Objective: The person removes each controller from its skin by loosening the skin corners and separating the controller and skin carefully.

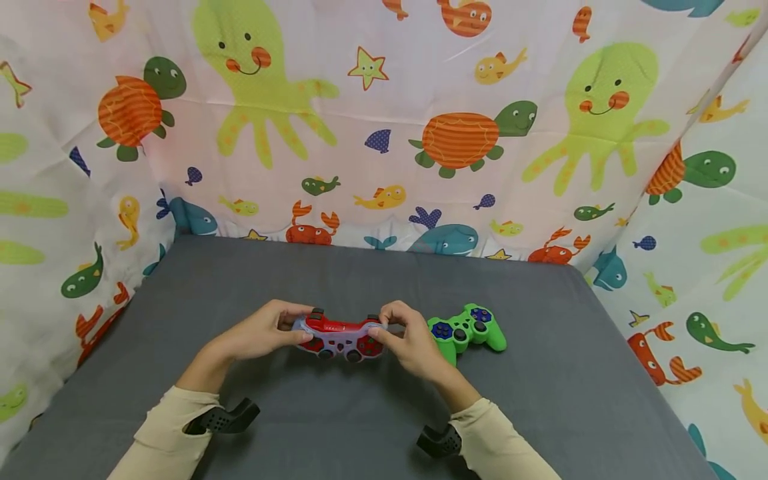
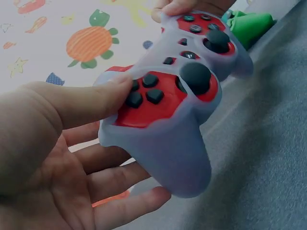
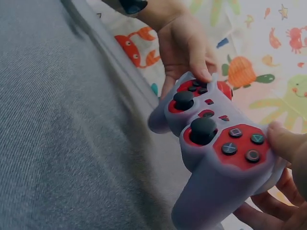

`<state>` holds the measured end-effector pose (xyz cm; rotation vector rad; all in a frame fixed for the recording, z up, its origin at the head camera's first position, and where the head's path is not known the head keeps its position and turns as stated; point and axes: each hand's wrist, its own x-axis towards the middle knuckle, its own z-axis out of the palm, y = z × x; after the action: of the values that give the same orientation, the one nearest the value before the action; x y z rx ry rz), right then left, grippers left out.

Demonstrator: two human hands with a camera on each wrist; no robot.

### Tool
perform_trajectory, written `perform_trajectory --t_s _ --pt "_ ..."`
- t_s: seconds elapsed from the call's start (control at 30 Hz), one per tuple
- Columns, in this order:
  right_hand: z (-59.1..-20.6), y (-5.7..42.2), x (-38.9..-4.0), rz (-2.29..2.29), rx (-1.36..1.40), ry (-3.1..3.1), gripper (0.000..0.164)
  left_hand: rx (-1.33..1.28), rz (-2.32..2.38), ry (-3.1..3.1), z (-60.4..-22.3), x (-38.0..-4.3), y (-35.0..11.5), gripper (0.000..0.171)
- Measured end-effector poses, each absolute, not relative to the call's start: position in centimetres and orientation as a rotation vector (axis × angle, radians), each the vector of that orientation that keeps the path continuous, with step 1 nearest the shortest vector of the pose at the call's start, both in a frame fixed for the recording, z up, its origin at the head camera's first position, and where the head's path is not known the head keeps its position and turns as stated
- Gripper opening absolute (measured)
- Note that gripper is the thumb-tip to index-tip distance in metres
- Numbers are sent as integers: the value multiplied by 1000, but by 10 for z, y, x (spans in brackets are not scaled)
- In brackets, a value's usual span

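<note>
A red game controller point(image 1: 343, 327) with black sticks and buttons is held just above the grey table, its far edge tipped up. Over it sits a translucent, pale bluish cover point(image 2: 168, 153) that leaves the button areas exposed. My left hand point(image 1: 267, 331) grips one end, the thumb beside the direction buttons and the fingers beneath. At the other end my right hand point(image 1: 414, 343) pinches it, the thumb by the symbol buttons point(image 3: 240, 143). An edge of the cover stands up near the left thumb in the right wrist view.
Just right of my right hand lies a green game controller point(image 1: 471, 331) with blue button areas, flat on the grey table point(image 1: 336, 427). A curtain point(image 1: 372, 180) printed with sea animals rises behind the table and along both sides. Each wrist carries a black strap-on device point(image 1: 223, 418).
</note>
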<state>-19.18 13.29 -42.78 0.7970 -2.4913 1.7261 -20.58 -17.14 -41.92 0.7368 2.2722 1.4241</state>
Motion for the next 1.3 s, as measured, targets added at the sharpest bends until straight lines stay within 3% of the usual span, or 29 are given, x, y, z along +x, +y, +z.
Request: perform_trajectory --t_s 0.23,0.5,1.03,1.17,1.3 --pt "-431 135 -194 1826 894 -2419 22 701 1437 2321 -418 -203 -168 58" --pt "-420 145 -196 1774 1042 -2574 23 631 1459 2364 -412 -202 -167 50" --pt "-420 147 -201 1961 950 -2473 13 498 1485 2376 -409 -201 -161 50" --pt "-423 146 -201 2000 978 -2463 22 423 1526 2354 -410 -201 -162 52" --pt "-428 145 -201 1954 991 -2482 45 368 1576 2358 -411 -202 -165 51"
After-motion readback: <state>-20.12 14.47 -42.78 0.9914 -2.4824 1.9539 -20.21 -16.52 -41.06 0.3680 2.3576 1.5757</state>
